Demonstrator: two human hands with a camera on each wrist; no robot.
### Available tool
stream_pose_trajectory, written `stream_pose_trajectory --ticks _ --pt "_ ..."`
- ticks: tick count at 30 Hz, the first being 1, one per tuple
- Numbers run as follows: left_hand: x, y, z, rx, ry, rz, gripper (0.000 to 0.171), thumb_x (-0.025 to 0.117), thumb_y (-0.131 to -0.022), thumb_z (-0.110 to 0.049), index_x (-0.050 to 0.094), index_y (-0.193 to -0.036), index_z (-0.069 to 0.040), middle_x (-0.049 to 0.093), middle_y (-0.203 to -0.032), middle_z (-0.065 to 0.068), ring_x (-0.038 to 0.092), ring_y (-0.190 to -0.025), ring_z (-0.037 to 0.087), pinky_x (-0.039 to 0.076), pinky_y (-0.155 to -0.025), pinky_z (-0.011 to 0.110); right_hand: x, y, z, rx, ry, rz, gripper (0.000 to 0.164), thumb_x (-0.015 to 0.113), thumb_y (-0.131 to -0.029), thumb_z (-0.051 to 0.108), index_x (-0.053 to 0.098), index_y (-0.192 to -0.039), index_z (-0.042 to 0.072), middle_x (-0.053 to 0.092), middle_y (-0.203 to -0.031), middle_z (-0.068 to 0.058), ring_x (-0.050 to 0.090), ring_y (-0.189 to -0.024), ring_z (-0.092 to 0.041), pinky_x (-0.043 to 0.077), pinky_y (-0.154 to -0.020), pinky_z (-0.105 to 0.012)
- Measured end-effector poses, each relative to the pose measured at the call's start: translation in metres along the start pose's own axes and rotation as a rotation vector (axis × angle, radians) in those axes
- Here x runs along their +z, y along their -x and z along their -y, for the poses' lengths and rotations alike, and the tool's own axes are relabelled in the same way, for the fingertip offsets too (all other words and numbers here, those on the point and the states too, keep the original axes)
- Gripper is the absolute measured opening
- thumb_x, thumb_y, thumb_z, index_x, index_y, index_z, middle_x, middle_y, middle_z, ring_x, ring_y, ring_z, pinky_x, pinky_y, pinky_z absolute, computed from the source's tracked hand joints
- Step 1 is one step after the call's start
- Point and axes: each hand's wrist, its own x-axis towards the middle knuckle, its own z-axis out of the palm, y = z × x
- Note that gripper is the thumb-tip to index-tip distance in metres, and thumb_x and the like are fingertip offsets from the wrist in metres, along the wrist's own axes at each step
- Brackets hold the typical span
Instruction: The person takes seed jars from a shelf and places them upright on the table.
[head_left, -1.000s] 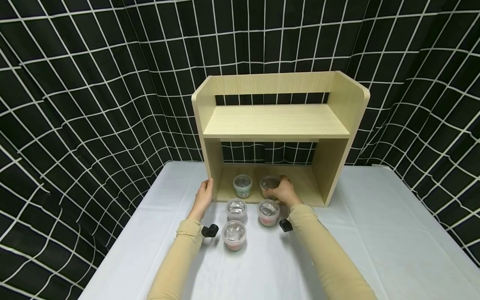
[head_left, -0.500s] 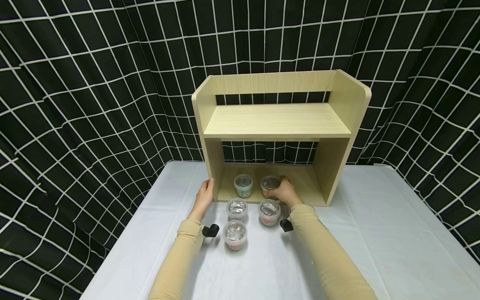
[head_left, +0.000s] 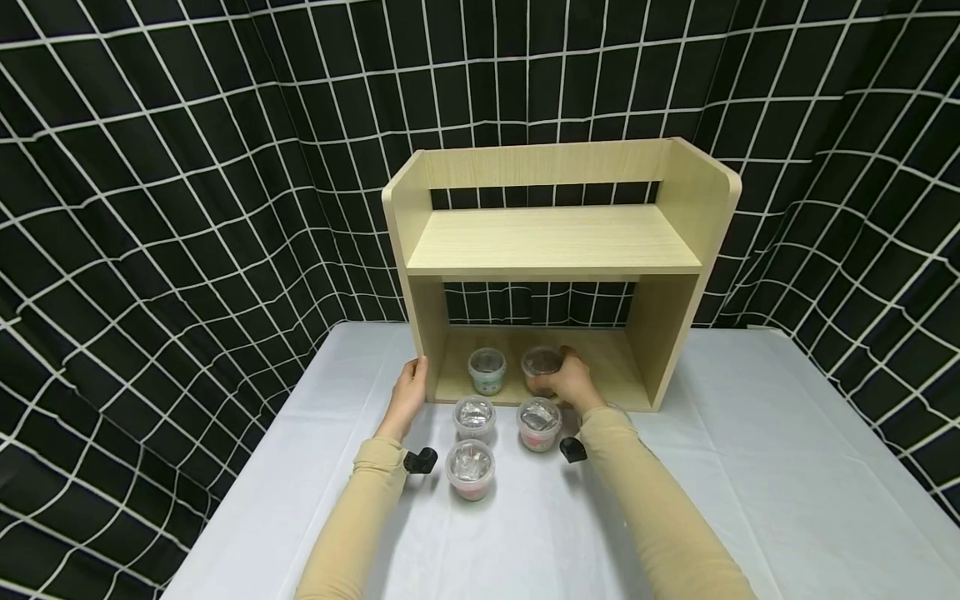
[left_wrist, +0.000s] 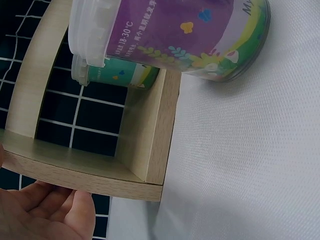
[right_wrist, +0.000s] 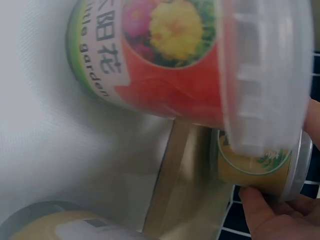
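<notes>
My right hand [head_left: 572, 382] grips a lidded plastic tub [head_left: 542, 367] on the bottom board of the wooden shelf unit [head_left: 555, 271]; the right wrist view shows its orange label. To its left on the same board stands a teal-labelled tub [head_left: 488, 377]. My left hand [head_left: 408, 390] holds the front edge of the unit's left side panel [left_wrist: 85, 175], fingers outside it. In front of the unit stand a red-labelled tub [right_wrist: 175, 80], a purple-labelled tub [left_wrist: 175, 30] and a nearer clear-lidded tub [head_left: 470, 475].
Another tub [right_wrist: 65, 222], with a yellowish label, stands on the table, mostly hidden by my right forearm in the head view. A white cloth covers the table [head_left: 757, 467]. Black curtains [head_left: 187, 208] with white grid lines surround it. The unit has an upper board [head_left: 555, 237].
My right hand and the tub in it have shifted very slightly deeper into the unit. My left hand stays on the side panel.
</notes>
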Motion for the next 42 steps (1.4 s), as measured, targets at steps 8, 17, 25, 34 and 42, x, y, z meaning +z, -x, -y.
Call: stream_pose_trajectory --ticks 8,17,25,34,42 --pt "0.001 -0.001 -0.001 -0.001 -0.015 -0.018 0.067 0.03 -0.097 -0.055 0.037 -0.138 -0.002 0.038 -0.139 0.022 0.034 -0.127 0.037 0.029 -0.102 0.049 -0.008 0.0 0.008 -0.072 -0.002 -0.031 0.092 0.082 -0.067 0.014 0.028 -0.139 -0.008 0.045 -0.129 -0.028 0.042 -0.118 -0.041 0.029 -0.101 -0.051" --pt "0.002 0.0 0.001 0.0 -0.02 -0.02 0.068 0.029 -0.097 -0.055 0.036 -0.138 -0.001 0.038 -0.139 0.023 0.034 -0.127 0.038 0.03 -0.102 0.05 -0.014 0.005 0.014 -0.098 0.031 -0.062 0.086 0.081 -0.069 0.02 0.035 -0.136 -0.007 0.049 -0.125 -0.026 0.047 -0.114 -0.04 0.034 -0.098 -0.049" --pt "0.0 0.002 0.002 -0.002 -0.008 0.001 0.071 0.028 -0.096 -0.057 0.034 -0.14 -0.003 0.035 -0.141 0.021 0.032 -0.129 0.038 0.029 -0.103 0.05 -0.024 0.015 0.021 -0.124 -0.005 -0.043 0.082 0.083 -0.067 0.022 0.041 -0.132 -0.004 0.053 -0.121 -0.024 0.049 -0.111 -0.037 0.036 -0.096 -0.048" --pt "0.002 -0.002 0.002 0.012 -0.021 -0.016 0.072 0.028 -0.096 -0.058 0.035 -0.139 0.0 0.037 -0.139 0.024 0.033 -0.127 0.039 0.029 -0.102 0.051 -0.034 0.028 0.036 -0.184 -0.027 -0.007 0.085 0.083 -0.069 0.033 0.039 -0.134 -0.001 0.053 -0.122 -0.019 0.051 -0.109 -0.031 0.041 -0.093 -0.043" --pt "0.002 -0.001 0.002 0.004 -0.018 -0.017 0.07 0.028 -0.096 -0.056 0.035 -0.139 -0.002 0.037 -0.14 0.022 0.033 -0.128 0.038 0.029 -0.103 0.05 -0.039 0.045 0.053 -0.213 -0.062 0.037 0.093 0.084 -0.068 0.033 0.035 -0.138 -0.001 0.049 -0.128 -0.019 0.051 -0.111 -0.032 0.044 -0.092 -0.041"
